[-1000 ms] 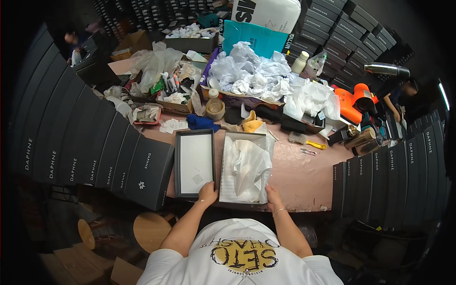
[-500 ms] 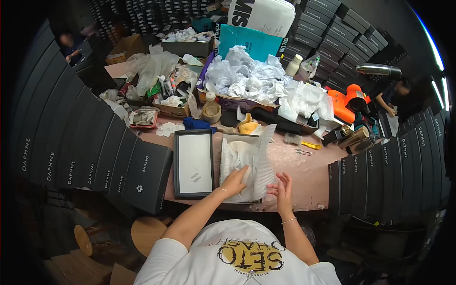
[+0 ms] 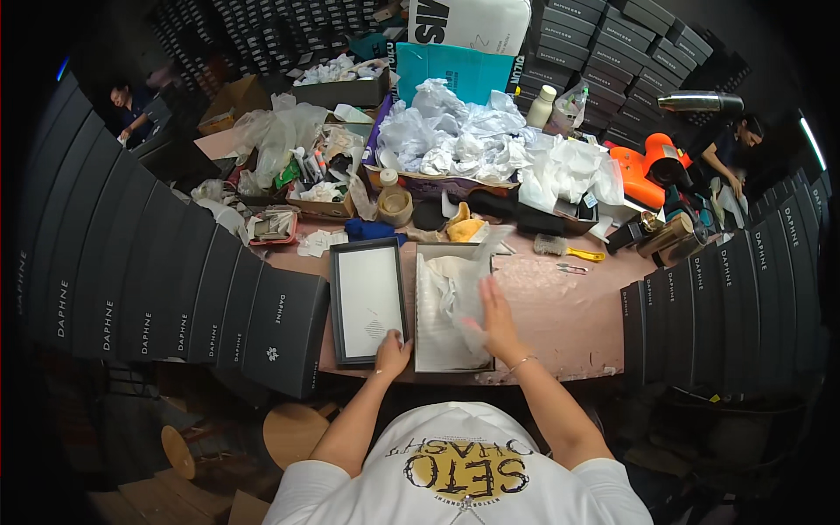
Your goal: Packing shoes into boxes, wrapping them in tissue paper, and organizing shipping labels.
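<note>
Side by side on the table lie a dark box lid [image 3: 369, 293] with a white inside and an open box [image 3: 430, 354] lined with white paper. My left hand [image 3: 393, 354] is at the lid's near right corner, its fingers closed over the edge. My right hand [image 3: 500, 328] lies along the right side of the open box, fingers stretched out against the white tissue paper [image 3: 470, 302]. The paper stands up along that side and partly leans over the bundle [image 3: 442, 284] in the box. What the bundle wraps is hidden.
Rows of dark boxes [image 3: 289, 324] stand on the left and more dark boxes [image 3: 687, 306] on the right. Behind are crumpled paper [image 3: 459, 131], a brush [image 3: 569, 250], small scissors [image 3: 573, 269] and an orange heat gun [image 3: 643, 175]. Two other people work farther back.
My left hand has left the paper in the open box and moved to the lid's near corner. My right hand has moved left onto the paper, which is now folded further inward.
</note>
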Tool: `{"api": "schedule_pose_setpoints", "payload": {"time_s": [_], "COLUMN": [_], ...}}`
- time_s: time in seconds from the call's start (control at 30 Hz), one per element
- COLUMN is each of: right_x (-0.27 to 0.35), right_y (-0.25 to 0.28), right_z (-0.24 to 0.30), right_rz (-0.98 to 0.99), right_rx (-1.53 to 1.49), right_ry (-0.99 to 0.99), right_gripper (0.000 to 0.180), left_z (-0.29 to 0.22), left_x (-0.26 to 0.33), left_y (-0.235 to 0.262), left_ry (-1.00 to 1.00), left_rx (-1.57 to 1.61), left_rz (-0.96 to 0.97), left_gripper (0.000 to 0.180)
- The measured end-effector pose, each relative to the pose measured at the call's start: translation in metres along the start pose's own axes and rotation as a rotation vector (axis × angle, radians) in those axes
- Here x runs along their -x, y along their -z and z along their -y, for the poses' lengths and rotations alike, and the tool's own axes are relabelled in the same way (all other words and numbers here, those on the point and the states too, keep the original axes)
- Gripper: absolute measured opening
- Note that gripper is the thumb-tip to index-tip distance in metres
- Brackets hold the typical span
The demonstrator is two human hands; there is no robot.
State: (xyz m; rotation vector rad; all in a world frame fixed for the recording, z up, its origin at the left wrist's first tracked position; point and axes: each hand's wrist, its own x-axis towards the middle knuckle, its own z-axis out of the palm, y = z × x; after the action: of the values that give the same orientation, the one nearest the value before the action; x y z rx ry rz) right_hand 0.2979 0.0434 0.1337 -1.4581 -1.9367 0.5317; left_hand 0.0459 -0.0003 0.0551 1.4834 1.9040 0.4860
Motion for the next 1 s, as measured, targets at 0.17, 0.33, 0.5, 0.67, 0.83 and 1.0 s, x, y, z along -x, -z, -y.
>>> {"api": "schedule_pose_setpoints", "payload": {"time_s": [0.17, 0.33, 0.5, 0.67, 0.83, 1.0], "right_x": [-0.002, 0.023, 0.016, 0.042, 0.008, -0.006], "right_y": [-0.027, -0.009, 0.039, 0.057, 0.000, -0.029], "right_z": [0.019, -0.013, 0.005, -0.045, -0.032, -0.040], "right_rz": [0.506, 0.545, 0.044, -0.029, 0.020, 0.078], "right_rx": [0.548, 0.479, -0.747, -0.694, -0.244, -0.238], "right_ry": [0.182, 0.272, -0.331, -0.726, -0.576, -0.749], "right_gripper": [0.075, 0.065, 0.052, 0.053, 0.055, 0.057], "left_z": [-0.008, -0.069, -0.111, -0.091, -0.052, -0.019], "left_x": [-0.005, 0.081, 0.118, 0.061, 0.023, -0.018], "left_y": [0.010, 0.135, 0.135, 0.035, 0.011, 0.014], "left_ry": [-0.149, -0.195, -0.210, -0.400, -0.105, -0.014], "left_rx": [-0.122, 0.632, 1.177, 0.460, 0.499, 0.459], "left_rz": [-0.010, 0.013, 0.358, 0.195, 0.039, 0.364], "left_gripper": [0.018, 0.022, 0.029, 0.046, 0.058, 0.060]}}
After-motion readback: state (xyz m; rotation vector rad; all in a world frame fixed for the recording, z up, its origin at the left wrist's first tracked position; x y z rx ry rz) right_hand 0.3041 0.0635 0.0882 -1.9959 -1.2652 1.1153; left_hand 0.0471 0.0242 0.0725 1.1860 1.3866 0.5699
